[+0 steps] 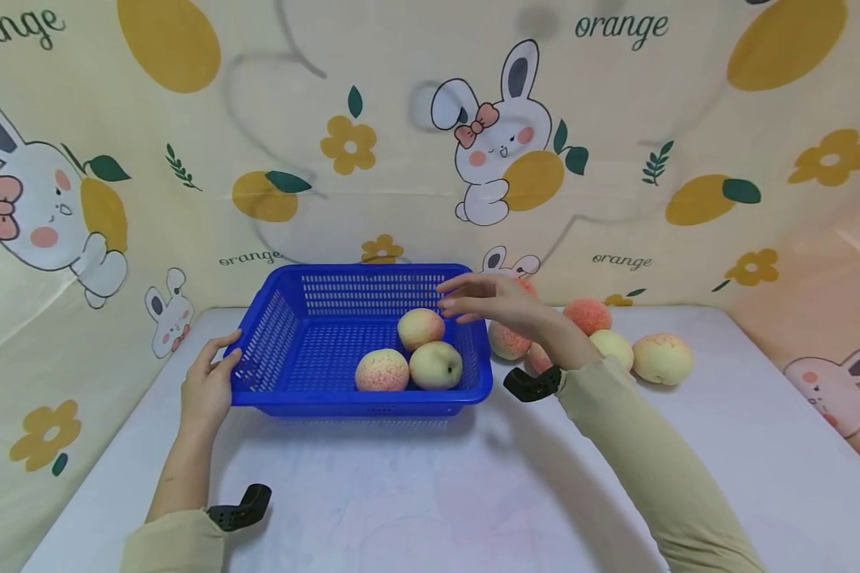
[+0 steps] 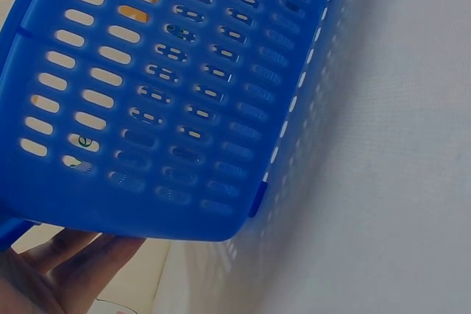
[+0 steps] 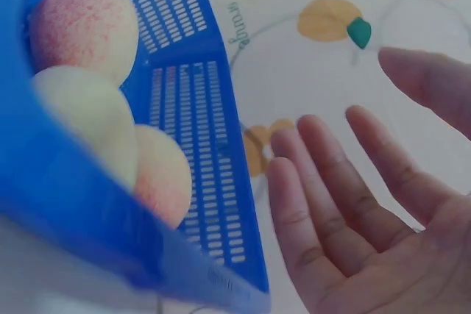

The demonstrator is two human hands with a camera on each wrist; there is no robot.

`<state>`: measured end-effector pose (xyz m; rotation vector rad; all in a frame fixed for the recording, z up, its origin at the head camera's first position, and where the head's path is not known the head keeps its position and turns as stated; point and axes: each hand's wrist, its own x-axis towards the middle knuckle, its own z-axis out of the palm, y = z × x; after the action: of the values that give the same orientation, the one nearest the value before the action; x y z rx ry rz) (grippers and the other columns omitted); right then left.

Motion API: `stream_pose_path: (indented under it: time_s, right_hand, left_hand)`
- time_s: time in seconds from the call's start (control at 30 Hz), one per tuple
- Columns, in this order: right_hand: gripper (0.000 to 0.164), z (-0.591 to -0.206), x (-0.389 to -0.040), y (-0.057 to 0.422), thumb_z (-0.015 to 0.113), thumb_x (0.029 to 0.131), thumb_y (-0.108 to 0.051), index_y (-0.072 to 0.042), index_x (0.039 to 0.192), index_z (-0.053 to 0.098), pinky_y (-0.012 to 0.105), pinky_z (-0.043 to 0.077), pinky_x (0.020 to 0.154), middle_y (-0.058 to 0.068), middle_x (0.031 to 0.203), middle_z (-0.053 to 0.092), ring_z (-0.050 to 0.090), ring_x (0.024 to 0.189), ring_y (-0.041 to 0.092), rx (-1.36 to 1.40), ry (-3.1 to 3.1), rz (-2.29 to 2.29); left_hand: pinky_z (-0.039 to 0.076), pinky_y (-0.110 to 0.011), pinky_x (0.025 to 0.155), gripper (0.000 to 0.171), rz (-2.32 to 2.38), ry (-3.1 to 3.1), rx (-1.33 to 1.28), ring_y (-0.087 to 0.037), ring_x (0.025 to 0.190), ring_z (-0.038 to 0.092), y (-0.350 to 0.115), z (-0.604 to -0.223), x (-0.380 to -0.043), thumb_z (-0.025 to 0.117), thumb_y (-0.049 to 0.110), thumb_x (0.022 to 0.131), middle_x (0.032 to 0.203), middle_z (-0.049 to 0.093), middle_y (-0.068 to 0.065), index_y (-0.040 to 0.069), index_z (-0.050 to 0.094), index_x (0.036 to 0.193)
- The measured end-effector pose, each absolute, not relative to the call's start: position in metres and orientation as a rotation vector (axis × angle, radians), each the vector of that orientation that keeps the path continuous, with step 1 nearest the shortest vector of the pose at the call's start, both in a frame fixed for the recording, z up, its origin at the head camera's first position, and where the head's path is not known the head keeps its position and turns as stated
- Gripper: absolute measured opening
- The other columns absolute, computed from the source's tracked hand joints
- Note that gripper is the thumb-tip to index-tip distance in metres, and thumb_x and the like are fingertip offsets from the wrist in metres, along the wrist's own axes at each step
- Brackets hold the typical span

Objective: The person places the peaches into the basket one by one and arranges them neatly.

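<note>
Gripping the basket [image 1: 294,398] at left with my left hand [image 1: 208,386]; three peaches [image 1: 382,371] inside, toward the right. My right hand [image 1: 498,302], fingers extended, empty, hovers over its right end. White table [image 1: 373,485] below; loose peaches [image 1: 662,359] right; printed cloth [image 1: 401,175] behind.

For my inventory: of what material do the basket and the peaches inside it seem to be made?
The basket looks like smooth, slightly glossy plastic: even blue colour, moulded slots. The peaches inside look matte, one speckled as if painted: perhaps foam imitations, but real fruit remains possible.

one basket [image 1: 358,397], nine visible peaches [image 1: 435,366]
</note>
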<state>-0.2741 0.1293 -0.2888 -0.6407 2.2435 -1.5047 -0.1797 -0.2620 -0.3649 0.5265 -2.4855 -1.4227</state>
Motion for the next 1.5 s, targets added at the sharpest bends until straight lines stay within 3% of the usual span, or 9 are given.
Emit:
stream_pose_path:
  time_s: [0.13,0.4,0.57,0.7,0.83,1.0,1.23,1.37,1.5]
  right_hand:
    - [0.038,-0.293,-0.274,0.14,0.063,0.094,-0.022,-0.005,0.127,0.057,0.042,0.049,0.093,0.016,0.123,0.062,0.062,0.112,0.03,-0.645,2.233,-1.605]
    - [0.04,-0.303,-0.274,0.161,0.062,0.094,-0.023,-0.002,0.127,0.056,0.045,0.048,0.093,0.016,0.123,0.062,0.065,0.103,0.019,-0.606,2.312,-1.671]
    - [0.045,-0.31,-0.272,0.172,0.061,0.094,-0.031,-0.003,0.129,0.055,0.05,0.044,0.097,0.015,0.127,0.061,0.062,0.11,0.025,-0.52,2.378,-1.653]
    - [0.045,-0.317,-0.271,0.179,0.062,0.093,-0.035,-0.007,0.128,0.056,0.048,0.04,0.102,0.013,0.129,0.059,0.057,0.115,0.025,-0.406,2.408,-1.657]
    - [0.046,-0.324,-0.273,0.184,0.061,0.094,-0.033,-0.005,0.129,0.054,0.048,0.036,0.105,0.017,0.132,0.055,0.054,0.12,0.028,-0.343,2.402,-1.701]
    - [0.048,-0.328,-0.274,0.189,0.062,0.092,-0.039,-0.01,0.129,0.055,0.051,0.03,0.108,0.011,0.134,0.055,0.05,0.124,0.027,-0.245,2.432,-1.684]
    - [0.054,-0.329,-0.269,0.201,0.062,0.089,-0.049,-0.019,0.133,0.052,0.059,0.017,0.111,0.004,0.143,0.047,0.032,0.139,0.027,-0.068,2.475,-1.6]
    - [0.055,-0.332,-0.265,0.208,0.061,0.09,-0.047,-0.018,0.136,0.05,0.061,0.013,0.111,0.005,0.146,0.045,0.03,0.14,0.028,-0.054,2.453,-1.601]
    - [0.055,-0.336,-0.262,0.214,0.06,0.092,-0.041,-0.013,0.138,0.048,0.059,0.014,0.112,0.008,0.146,0.044,0.031,0.14,0.029,-0.074,2.431,-1.622]
  left_hand:
    - [0.041,-0.021,0.068,0.044,-1.417,-2.483,0.54,-0.037,0.11,0.058,-0.263,-0.364,-0.179,0.038,0.037,0.102,0.134,0.054,-0.023,0.024,0.046,0.142]
    - [0.041,-0.025,0.073,0.044,-1.453,-2.481,0.532,-0.042,0.118,0.055,-0.263,-0.364,-0.179,0.037,0.036,0.102,0.14,0.048,-0.024,0.023,0.044,0.143]
    - [0.041,-0.02,0.069,0.044,-1.445,-2.475,0.527,-0.042,0.116,0.056,-0.261,-0.364,-0.179,0.037,0.036,0.102,0.138,0.05,-0.025,0.022,0.044,0.143]
    - [0.041,-0.016,0.064,0.044,-1.457,-2.471,0.531,-0.042,0.114,0.057,-0.261,-0.365,-0.179,0.037,0.036,0.102,0.137,0.051,-0.025,0.022,0.045,0.143]
    - [0.041,-0.016,0.064,0.044,-1.467,-2.468,0.528,-0.042,0.115,0.057,-0.261,-0.365,-0.18,0.037,0.036,0.102,0.138,0.05,-0.026,0.022,0.045,0.143]
    - [0.041,-0.018,0.066,0.044,-1.468,-2.468,0.531,-0.043,0.117,0.056,-0.262,-0.365,-0.18,0.037,0.036,0.102,0.139,0.05,-0.025,0.022,0.045,0.143]
    - [0.041,-0.017,0.065,0.044,-1.464,-2.466,0.528,-0.042,0.117,0.056,-0.262,-0.364,-0.181,0.037,0.038,0.102,0.139,0.05,-0.025,0.023,0.045,0.143]
    - [0.04,-0.014,0.063,0.044,-1.473,-2.464,0.532,-0.043,0.116,0.056,-0.261,-0.365,-0.18,0.037,0.037,0.102,0.138,0.05,-0.025,0.023,0.044,0.143]
    - [0.043,-0.022,0.07,0.044,-1.472,-2.468,0.531,-0.044,0.119,0.054,-0.261,-0.365,-0.18,0.036,0.037,0.102,0.14,0.049,-0.025,0.023,0.044,0.143]
